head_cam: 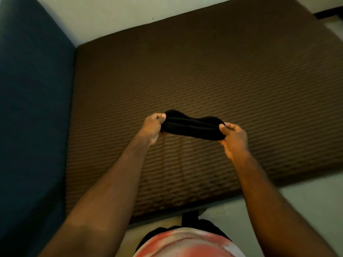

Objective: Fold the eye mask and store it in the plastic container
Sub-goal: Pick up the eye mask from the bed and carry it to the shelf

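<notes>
Black eye mask stretched level in the air above the brown ribbed mattress, left hand and right hand each with fingers pinching one end.

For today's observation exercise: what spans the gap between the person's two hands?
In the head view, the black eye mask stretches between the left hand and right hand, each pinching one end above the brown mattress.

No writing, label, brand, number or sign can be read on anything in view.
</notes>
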`<state>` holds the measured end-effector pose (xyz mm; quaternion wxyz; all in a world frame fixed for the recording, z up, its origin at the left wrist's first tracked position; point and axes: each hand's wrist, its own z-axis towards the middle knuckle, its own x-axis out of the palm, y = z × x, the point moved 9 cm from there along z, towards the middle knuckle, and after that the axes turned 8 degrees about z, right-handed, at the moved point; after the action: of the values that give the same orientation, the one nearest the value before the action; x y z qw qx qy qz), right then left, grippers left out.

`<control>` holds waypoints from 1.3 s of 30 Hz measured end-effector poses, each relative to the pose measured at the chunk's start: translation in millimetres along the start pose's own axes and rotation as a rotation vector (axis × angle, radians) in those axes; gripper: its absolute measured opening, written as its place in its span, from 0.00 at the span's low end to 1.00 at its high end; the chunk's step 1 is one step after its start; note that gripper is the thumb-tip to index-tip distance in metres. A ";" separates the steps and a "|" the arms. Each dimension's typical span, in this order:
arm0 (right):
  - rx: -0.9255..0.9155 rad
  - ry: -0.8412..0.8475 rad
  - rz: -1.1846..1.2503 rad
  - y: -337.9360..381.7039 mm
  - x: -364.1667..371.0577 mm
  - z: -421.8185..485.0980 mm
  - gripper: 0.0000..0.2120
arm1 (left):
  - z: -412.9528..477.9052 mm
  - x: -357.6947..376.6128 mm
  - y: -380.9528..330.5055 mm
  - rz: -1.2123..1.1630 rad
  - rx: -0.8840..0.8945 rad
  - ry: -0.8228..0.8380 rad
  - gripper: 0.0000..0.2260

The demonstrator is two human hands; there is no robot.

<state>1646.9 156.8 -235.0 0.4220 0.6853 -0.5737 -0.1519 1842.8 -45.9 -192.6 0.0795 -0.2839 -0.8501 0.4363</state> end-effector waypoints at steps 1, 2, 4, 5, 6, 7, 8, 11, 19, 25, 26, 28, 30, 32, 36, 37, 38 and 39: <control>-0.033 0.007 -0.011 3.1 -3.0 -9.2 0.08 | -9.9 -2.7 -1.4 0.031 0.028 0.004 0.04; -0.062 0.015 -0.017 5.0 -5.5 -19.2 0.12 | -19.3 -5.9 -2.0 0.043 0.055 0.007 0.04; -0.107 0.035 -0.020 8.5 -8.9 -41.3 0.16 | -37.0 -10.6 -0.9 0.045 0.104 0.013 0.09; -0.115 0.049 -0.014 9.6 -9.8 -49.8 0.15 | -42.8 -12.0 0.1 0.043 0.118 0.014 0.11; -0.121 0.066 -0.008 9.8 -12.0 -59.6 0.14 | -51.5 -13.2 2.0 0.031 0.131 0.010 0.13; -0.126 0.085 -0.013 9.9 -14.5 -69.3 0.12 | -59.5 -14.3 5.2 0.012 0.139 0.009 0.15; -0.127 0.106 -0.016 8.8 -17.6 -77.8 0.11 | -68.2 -13.7 8.2 -0.011 0.143 0.019 0.16; -0.080 0.172 0.039 0.8 -30.3 -98.8 0.11 | -90.6 -8.0 19.8 -0.117 0.137 0.148 0.17; -0.158 0.278 -0.094 1.8 -87.6 -150.0 0.16 | -144.2 25.5 51.3 0.399 0.276 0.296 0.20; -0.140 0.085 -0.190 7.7 -154.4 -154.2 0.08 | -131.8 69.4 74.1 0.349 0.252 0.216 0.05; -0.130 0.056 -0.182 9.3 -167.8 -152.8 0.09 | -128.2 81.9 76.5 0.337 0.218 0.220 0.06; -0.124 0.002 -0.152 13.2 -193.2 -147.5 0.10 | -123.6 109.0 77.6 0.326 0.185 0.239 0.07; -0.119 -0.053 -0.097 19.6 -214.6 -141.1 0.10 | -120.9 138.2 73.9 0.297 0.188 0.265 0.09; -0.119 -0.109 -0.033 29.3 -236.3 -135.1 0.09 | -120.8 170.9 67.4 0.307 0.211 0.307 0.12; -0.110 -0.164 0.118 51.8 -278.7 -121.0 0.09 | -123.7 235.8 54.8 0.308 0.237 0.366 0.08; -0.115 -0.171 0.172 59.8 -289.1 -118.1 0.09 | -125.4 253.2 50.9 0.301 0.238 0.382 0.06; -0.124 -0.178 0.222 67.4 -299.9 -115.0 0.08 | -127.2 271.2 47.8 0.294 0.241 0.400 0.05; -0.140 -0.186 0.264 74.9 -311.2 -111.3 0.08 | -129.8 289.3 45.0 0.289 0.241 0.414 0.05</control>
<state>1582.6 487.5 -198.0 0.4298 0.5561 -0.6833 -0.1975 1672.1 224.9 -181.9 0.2217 -0.4739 -0.7085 0.4736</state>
